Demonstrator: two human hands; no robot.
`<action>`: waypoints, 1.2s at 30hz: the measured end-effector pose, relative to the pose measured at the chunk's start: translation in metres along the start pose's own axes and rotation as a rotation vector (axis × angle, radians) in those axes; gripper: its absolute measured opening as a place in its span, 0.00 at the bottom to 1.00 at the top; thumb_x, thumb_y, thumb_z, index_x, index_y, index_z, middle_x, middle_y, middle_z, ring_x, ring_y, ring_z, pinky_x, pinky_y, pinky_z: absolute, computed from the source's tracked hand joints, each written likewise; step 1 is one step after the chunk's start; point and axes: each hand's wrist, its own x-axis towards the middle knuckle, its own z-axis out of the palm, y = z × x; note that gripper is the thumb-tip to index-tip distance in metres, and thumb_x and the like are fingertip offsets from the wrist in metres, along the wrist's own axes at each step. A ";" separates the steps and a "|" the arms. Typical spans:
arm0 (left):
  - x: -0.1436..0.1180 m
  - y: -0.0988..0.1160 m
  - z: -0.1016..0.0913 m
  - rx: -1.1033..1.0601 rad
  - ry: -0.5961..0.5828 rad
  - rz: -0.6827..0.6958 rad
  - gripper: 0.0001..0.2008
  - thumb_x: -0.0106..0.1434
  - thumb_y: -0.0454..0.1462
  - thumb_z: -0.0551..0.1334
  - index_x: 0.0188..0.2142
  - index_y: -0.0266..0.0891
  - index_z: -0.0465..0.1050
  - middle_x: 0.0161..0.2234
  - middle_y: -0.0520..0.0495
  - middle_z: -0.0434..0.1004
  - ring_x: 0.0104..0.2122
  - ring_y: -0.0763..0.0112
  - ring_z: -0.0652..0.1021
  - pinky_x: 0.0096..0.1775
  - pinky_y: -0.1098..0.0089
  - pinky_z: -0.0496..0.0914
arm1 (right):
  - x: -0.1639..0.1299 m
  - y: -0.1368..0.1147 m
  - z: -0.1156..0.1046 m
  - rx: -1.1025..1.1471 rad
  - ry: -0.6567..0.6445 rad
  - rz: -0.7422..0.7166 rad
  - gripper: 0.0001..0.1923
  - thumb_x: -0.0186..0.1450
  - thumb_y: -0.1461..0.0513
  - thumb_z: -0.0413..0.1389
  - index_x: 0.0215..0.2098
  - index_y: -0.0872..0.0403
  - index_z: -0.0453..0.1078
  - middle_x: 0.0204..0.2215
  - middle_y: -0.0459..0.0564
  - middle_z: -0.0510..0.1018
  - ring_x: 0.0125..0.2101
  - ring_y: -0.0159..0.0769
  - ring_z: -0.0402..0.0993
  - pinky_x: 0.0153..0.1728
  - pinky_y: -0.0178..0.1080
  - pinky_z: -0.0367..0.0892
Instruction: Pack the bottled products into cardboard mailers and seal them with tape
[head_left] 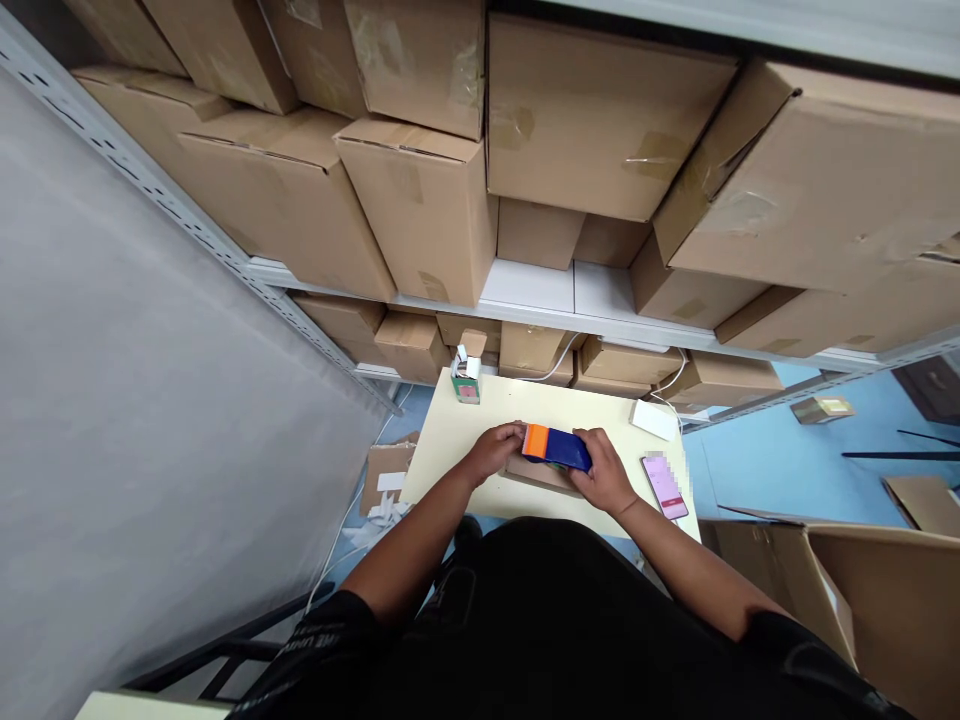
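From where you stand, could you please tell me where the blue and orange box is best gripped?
Probably by its two short ends, from either side: the flat blue and orange rectangular box lies lengthwise between the hands, left hand at the orange end, right hand at the blue end.

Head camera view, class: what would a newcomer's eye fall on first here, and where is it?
The blue and orange box stands out, held between the left hand and right hand over the pale table. A lit phone lies at the table's right edge. Behind, shelves carry stacked cardboard boxes.
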 end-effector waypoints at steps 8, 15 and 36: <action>0.006 0.006 -0.001 0.088 0.018 -0.031 0.08 0.59 0.41 0.60 0.29 0.41 0.74 0.45 0.45 0.84 0.53 0.56 0.79 0.58 0.57 0.69 | 0.004 -0.002 -0.004 -0.051 -0.023 0.051 0.34 0.65 0.55 0.63 0.67 0.49 0.63 0.43 0.53 0.69 0.43 0.47 0.73 0.45 0.51 0.76; 0.005 -0.001 -0.011 0.349 0.023 0.166 0.06 0.62 0.37 0.57 0.30 0.42 0.72 0.43 0.45 0.82 0.46 0.61 0.80 0.51 0.62 0.73 | 0.006 -0.005 -0.010 -0.142 -0.118 -0.030 0.37 0.67 0.46 0.61 0.70 0.47 0.62 0.41 0.54 0.70 0.39 0.46 0.74 0.43 0.51 0.77; 0.006 -0.081 -0.028 0.658 0.113 0.030 0.12 0.71 0.39 0.52 0.33 0.41 0.68 0.38 0.44 0.72 0.41 0.61 0.76 0.48 0.59 0.72 | -0.009 0.021 -0.047 -0.031 -0.213 0.002 0.33 0.67 0.47 0.62 0.67 0.48 0.65 0.41 0.52 0.71 0.40 0.45 0.74 0.43 0.48 0.76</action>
